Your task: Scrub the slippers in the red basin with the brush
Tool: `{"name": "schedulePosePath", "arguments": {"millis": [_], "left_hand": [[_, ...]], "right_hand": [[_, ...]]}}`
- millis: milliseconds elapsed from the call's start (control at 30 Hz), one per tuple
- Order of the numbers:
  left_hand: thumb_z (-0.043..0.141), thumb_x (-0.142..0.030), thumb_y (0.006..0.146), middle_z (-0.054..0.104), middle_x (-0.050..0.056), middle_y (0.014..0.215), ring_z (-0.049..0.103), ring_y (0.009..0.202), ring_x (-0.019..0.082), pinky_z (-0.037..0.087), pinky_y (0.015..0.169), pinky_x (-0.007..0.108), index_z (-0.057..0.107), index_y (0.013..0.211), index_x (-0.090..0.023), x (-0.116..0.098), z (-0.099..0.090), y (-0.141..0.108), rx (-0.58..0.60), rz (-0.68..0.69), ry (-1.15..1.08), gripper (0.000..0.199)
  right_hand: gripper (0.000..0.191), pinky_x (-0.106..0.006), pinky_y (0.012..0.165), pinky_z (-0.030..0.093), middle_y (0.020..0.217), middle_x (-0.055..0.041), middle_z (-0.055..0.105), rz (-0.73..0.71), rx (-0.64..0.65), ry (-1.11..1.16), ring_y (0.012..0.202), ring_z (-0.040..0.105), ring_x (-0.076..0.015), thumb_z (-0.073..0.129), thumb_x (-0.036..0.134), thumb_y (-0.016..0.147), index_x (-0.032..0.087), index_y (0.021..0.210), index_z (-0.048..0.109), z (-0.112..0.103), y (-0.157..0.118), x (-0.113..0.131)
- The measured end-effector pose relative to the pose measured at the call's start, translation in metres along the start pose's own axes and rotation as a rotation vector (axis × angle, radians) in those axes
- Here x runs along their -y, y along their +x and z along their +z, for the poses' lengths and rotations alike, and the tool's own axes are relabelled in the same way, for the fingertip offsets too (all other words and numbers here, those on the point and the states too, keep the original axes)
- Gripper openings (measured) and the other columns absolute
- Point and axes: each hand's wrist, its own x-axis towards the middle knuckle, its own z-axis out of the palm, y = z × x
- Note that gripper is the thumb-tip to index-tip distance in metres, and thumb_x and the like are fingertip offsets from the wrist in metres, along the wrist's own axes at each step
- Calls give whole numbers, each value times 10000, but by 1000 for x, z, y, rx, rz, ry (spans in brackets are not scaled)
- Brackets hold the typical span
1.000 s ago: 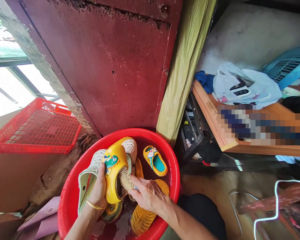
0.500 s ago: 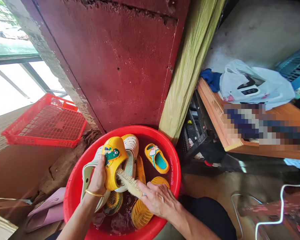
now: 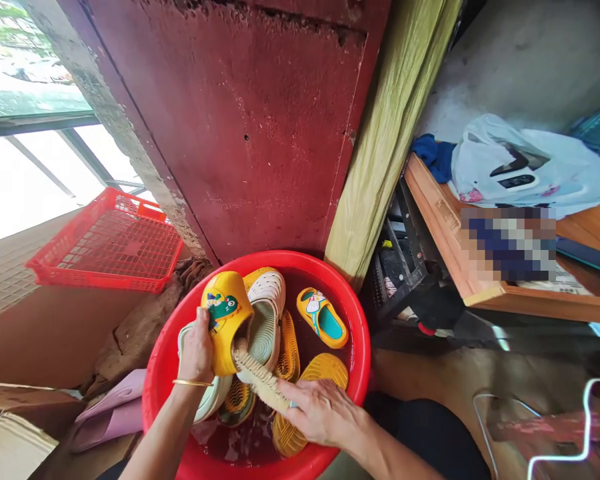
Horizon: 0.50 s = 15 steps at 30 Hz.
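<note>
My left hand (image 3: pixel 198 348) grips a yellow slipper (image 3: pixel 226 353) with a green dinosaur picture, held up over the red basin (image 3: pixel 361 313). In my right hand (image 3: pixel 325 410) is a pale scrub brush (image 3: pixel 266 385), its far end inside the slipper's foot opening. Water fills the basin below. A white clog (image 3: pixel 265 333) lies behind the slipper, and a small yellow clog with a teal insole (image 3: pixel 333 327) floats at the right. Beneath my right hand a yellow sole (image 3: pixel 325 368) faces up. Other pale and yellow footwear is partly hidden by my hands.
A red mesh basket (image 3: pixel 110 267) stands at the left, above a pair of pink slippers (image 3: pixel 113 413). Behind the basin is a dark red door (image 3: pixel 240 133) beside a yellow-green curtain (image 3: pixel 380 167). On the right, a wooden table (image 3: pixel 490 297) bears a white plastic bag (image 3: pixel 530 160).
The whole view has shifted slightly, so the surroundings sit further right. The brush is still in the slipper's opening, and both hands keep their holds.
</note>
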Motion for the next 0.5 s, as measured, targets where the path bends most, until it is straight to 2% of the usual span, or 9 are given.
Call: {"name": "schedulePosePath", "arguments": {"millis": [67,133,200,267,333,433,500], "left_hand": [[581,-451,929,748,6,691,756,783,223,613,753,287,701,949,-187,-6,3,-2,-46,12,4,291],[492,-462,976,759,17,707,765,818,225,617,782,299,700,972,-178,-14,5,-4,-55,-9,-71,352],[402,-514,1002,779,45,745,771,875,243,620,824,328,703,998,-165,-20,6,-7,0,-50,-206,462],[456,-579,964,795,74,780,770,927,270,619,864,346,714,1006,-154,-24,7,-10,69,-85,-317,498],[572,-601,897,801,85,788,762,975,294,613,904,358,725,999,-153,-24,9,-15,109,-106,-383,484],[636,-614,845,812,81,825,725,1092,320,588,970,386,732,1037,-157,-18,13,-22,133,-80,-434,505],[629,-649,829,819,81,887,681,1178,335,570,1002,409,729,1090,-163,-14,16,-23,132,-58,-450,560]], "right_hand": [[370,-270,608,516,899,25,774,10,16,34,737,723,-212,585,306,910,350,1276,612,-9,-9,-12],[371,-273,674,541,950,0,778,26,-12,101,812,734,-219,580,278,910,324,1275,623,-17,-15,-27],[403,-284,762,560,1064,-42,769,51,-75,205,915,733,-224,563,268,915,275,1316,605,-22,-16,-40],[450,-299,853,560,1195,-76,736,93,-154,326,1021,716,-227,569,276,908,233,1356,573,-23,-12,-47],[502,-314,901,555,1231,-91,722,170,-249,446,1052,708,-229,607,303,886,207,1375,545,-21,-3,-43],[462,-308,855,570,1120,-79,755,285,-386,606,976,720,-231,660,360,859,203,1286,579,-17,13,-24],[386,-295,810,573,1035,-70,761,262,-423,687,913,718,-226,650,412,874,210,1200,610,-18,21,-9]]}}
